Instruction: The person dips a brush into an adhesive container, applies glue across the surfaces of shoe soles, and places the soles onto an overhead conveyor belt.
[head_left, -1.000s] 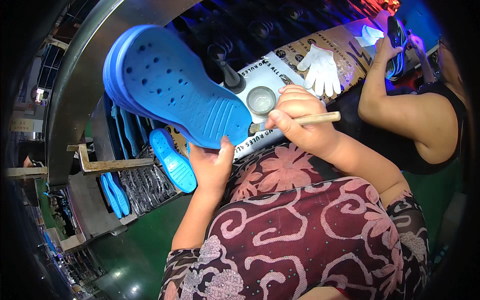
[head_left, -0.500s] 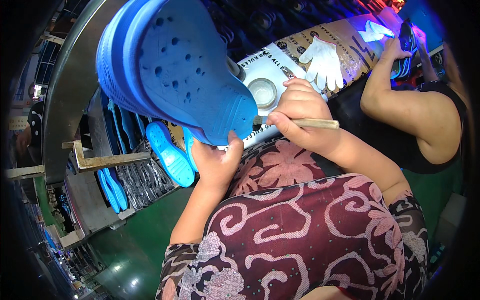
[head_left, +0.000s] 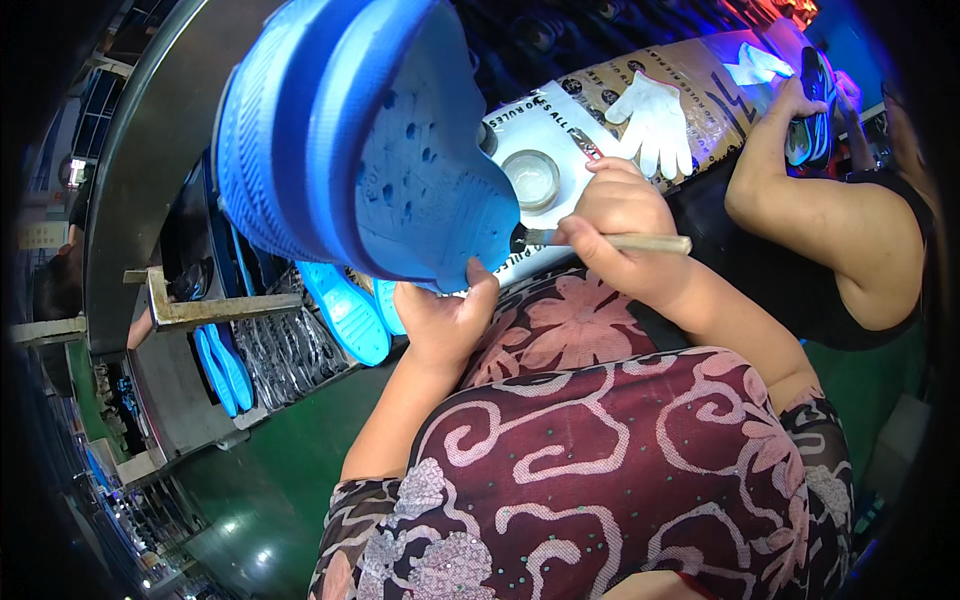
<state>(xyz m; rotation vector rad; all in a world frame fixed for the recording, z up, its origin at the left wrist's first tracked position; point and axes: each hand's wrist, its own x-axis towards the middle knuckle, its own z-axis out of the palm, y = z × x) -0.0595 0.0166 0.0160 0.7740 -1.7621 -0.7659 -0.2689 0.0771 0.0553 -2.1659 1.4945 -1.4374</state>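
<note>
My left hand [head_left: 450,315] grips the near end of a large blue foam shoe sole [head_left: 440,170], thumb on its face. The sole is tilted, so its thick ribbed side wall faces left and its hole-dotted surface faces right. Between the fingers of my right hand [head_left: 625,225] is a brush [head_left: 650,243] with a pale wooden handle. Its dark bristles meet the sole's near right edge. Beyond the brush, a round glass dish [head_left: 531,181] of clear-looking contents stands on a white printed sheet [head_left: 555,120]. A small red and silver tool [head_left: 584,143] lies close to my right fingertips.
A white knit glove [head_left: 652,125] lies on brown printed cardboard [head_left: 690,75]. Left of me, bright blue soles [head_left: 345,315] rest on the conveyor side beside a metal bracket [head_left: 215,310]. At right, another person's arm [head_left: 790,170] holds a dark and blue shoe [head_left: 812,110].
The blue sole has turned and tilted in my left hand, showing more of its side wall and less of its face. My right hand and the brush have shifted slightly right.
</note>
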